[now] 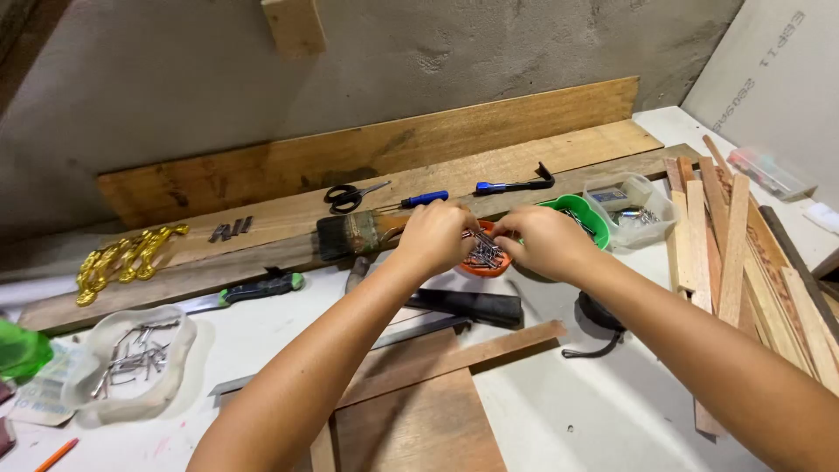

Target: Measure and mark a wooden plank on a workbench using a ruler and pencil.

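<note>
The left hand point(434, 238) and right hand point(544, 241) hide most of the orange bowl point(486, 260). How many nails point(483, 247) the fingers pinch is too small to tell. At 9 o'clock, the edge cuts the green bottle point(19, 350).

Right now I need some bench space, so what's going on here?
A person is working at a cluttered bench. Both hands meet over a small orange bowl of nails: the left hand and right hand are picking through them, a few nails pinched between the fingers. A green bowl sits just behind, a paintbrush and scissors lie to the left, and wood strips are stacked on the right.
</note>
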